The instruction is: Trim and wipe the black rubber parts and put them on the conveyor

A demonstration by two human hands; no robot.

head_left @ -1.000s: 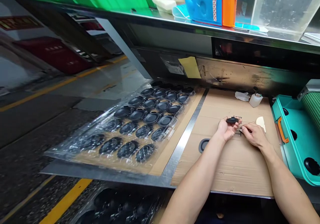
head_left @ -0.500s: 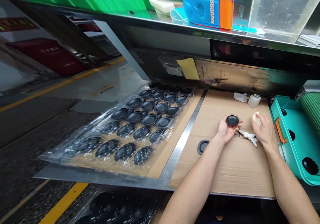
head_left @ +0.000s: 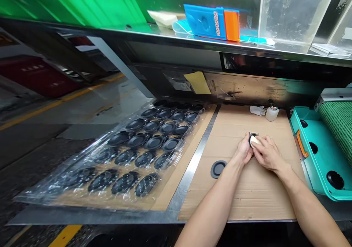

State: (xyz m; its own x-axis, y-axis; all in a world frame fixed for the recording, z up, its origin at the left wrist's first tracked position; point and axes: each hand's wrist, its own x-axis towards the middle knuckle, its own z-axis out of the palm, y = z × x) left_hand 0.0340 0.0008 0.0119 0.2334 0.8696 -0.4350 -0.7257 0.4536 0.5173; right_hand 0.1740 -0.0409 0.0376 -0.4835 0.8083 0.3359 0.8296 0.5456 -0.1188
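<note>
My left hand (head_left: 243, 149) grips a small round black part (head_left: 250, 138), tilted up on its edge. A cream-white pad (head_left: 254, 141) is pinched in the fingers of my right hand (head_left: 268, 153) and pressed against the part's face. Both hands meet above the cardboard sheet (head_left: 233, 120), and much of the black part is covered by the fingers. To the left of my left forearm, a similar dark disc-like part (head_left: 218, 169) lies flat on the cardboard. The white cloth that lay between my hands cannot be seen behind them.
At left lies a clear plastic tray (head_left: 162, 171) holding many black parts in rows. A teal bin (head_left: 296, 120) with several black parts stands at right, beside a green conveyor belt (head_left: 339, 124). A small bottle (head_left: 272, 113) and crumpled tissue (head_left: 257, 110) sit behind. Overhead runs a shelf.
My right hand has moved left and brought the white pad onto the black part. My left hand has turned the part from lying flat to tilted. The camera view has shifted right.
</note>
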